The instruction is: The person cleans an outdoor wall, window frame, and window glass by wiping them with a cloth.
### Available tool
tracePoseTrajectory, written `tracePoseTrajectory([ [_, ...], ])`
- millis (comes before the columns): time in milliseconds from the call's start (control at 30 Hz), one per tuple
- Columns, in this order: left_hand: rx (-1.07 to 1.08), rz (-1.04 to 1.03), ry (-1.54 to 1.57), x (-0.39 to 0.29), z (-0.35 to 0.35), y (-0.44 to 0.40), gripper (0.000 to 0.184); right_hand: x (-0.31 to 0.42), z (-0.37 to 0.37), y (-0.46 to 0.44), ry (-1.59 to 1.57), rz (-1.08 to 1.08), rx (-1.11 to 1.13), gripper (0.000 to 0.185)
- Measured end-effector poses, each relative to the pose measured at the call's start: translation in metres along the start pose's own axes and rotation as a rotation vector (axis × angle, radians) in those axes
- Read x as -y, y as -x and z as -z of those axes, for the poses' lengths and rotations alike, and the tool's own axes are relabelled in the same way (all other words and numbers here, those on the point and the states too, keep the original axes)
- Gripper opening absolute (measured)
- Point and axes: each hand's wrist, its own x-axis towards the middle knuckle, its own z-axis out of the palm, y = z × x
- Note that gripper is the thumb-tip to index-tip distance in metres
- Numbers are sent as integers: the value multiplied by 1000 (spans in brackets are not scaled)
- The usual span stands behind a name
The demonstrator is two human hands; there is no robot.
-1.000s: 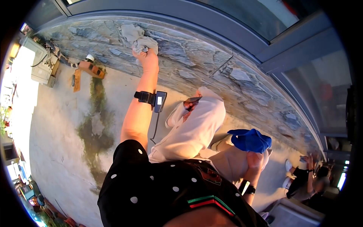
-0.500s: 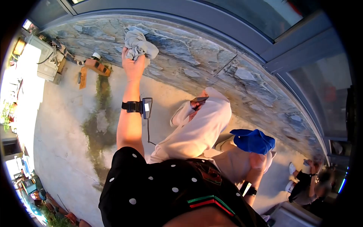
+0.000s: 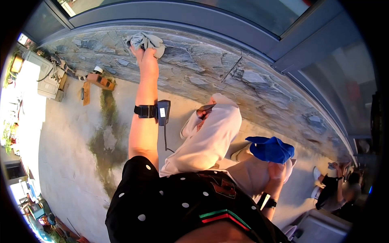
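Note:
My left hand is stretched out to the stone-faced wall, its fingers closed on a crumpled grey cloth that lies against the upper stones. Close to my knee at the right, my right hand grips a blue fabric item, which rests over my light trousers. My right fingers are partly hidden by the blue fabric. A black strap with a small device sits on my left forearm, and a cable hangs from it.
Grey window frames run above the wall. At the left stand an orange brick-like block, a wooden piece and a white cabinet. Another person is low by the wall at the far right. Concrete floor lies below.
My left hand has moved with the grey cloth, first down and left, then up the wall. The cloth's folds have changed. My right hand stays on the blue fabric, and the view has shifted slightly.

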Motion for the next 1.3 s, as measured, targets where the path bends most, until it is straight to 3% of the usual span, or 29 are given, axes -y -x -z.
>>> tracePoseTrajectory([
  [67,129,-437,-1098,2,-6,24,36,-6,22,-1,-57,-43,62,58],
  [100,299,-578,-1331,-2,-12,37,38,-8,30,-3,-56,-46,61,58],
  [133,299,-576,-1331,2,-21,55,38,-11,37,-4,-57,-53,35,57],
  [200,256,-527,-897,13,-45,90,43,-14,42,-4,-60,-56,7,56],
  [267,483,-660,-1094,20,-50,104,48,-14,39,-5,-83,-50,17,55],
  [300,484,-662,-1089,23,-56,111,48,-14,35,-5,-82,-45,15,55],
  [367,691,-727,-1155,26,-69,123,54,-12,24,-5,-86,-18,60,54],
  [533,652,-756,-1089,23,-86,113,51,-4,-5,0,-36,27,-35,55],
  [600,324,-816,-1040,12,-89,95,51,0,-12,0,-24,28,-64,56],
  [767,66,-723,-1057,7,-30,39,43,2,-8,0,-24,-7,-48,56],
  [833,-111,-449,-960,18,-8,33,43,0,0,-1,-40,-5,-56,56],
  [867,-105,-452,-963,17,-12,39,43,-2,5,-2,-53,-1,-65,57],
  [933,6,-434,-905,14,-24,58,45,-8,28,-4,-75,-7,-53,58],
  [1100,393,-776,-1017,23,-91,108,50,-9,30,-1,-112,5,-7,62],
  [1133,393,-776,-1016,26,-102,118,50,-6,22,-2,-95,0,4,62],
  [1200,673,-724,-1054,29,-115,134,45,-5,17,-3,-78,-2,14,62],
  [1300,677,-712,-1018,29,-112,128,48,-4,9,-4,-90,10,7,63],
])
